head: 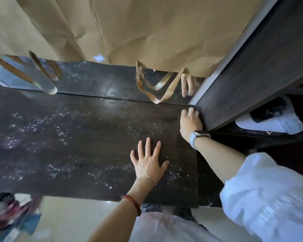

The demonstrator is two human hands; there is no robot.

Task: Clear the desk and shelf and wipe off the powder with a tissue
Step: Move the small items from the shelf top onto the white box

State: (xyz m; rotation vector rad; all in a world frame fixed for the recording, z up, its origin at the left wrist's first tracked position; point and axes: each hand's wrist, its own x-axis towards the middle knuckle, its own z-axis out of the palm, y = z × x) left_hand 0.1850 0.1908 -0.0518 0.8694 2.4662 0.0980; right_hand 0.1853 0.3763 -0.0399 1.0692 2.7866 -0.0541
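A dark, glossy desk top (87, 133) fills the middle of the head view, speckled with white powder (42, 124) in scattered patches. My left hand (148, 161) lies flat on the desk near its front right, fingers spread, holding nothing. My right hand (190, 123) rests at the desk's far right corner against a dark wooden shelf panel (252, 70), fingers curved onto the surface; whether anything is under it is hidden. No tissue is visible.
A mirror (98, 81) stands along the desk's back, covered above by brown paper (129, 27) with ribbon handles (161, 88) hanging down. A white bag with a dark object (273, 117) sits right of the shelf panel. Blurred clutter (12, 217) lies on the floor lower left.
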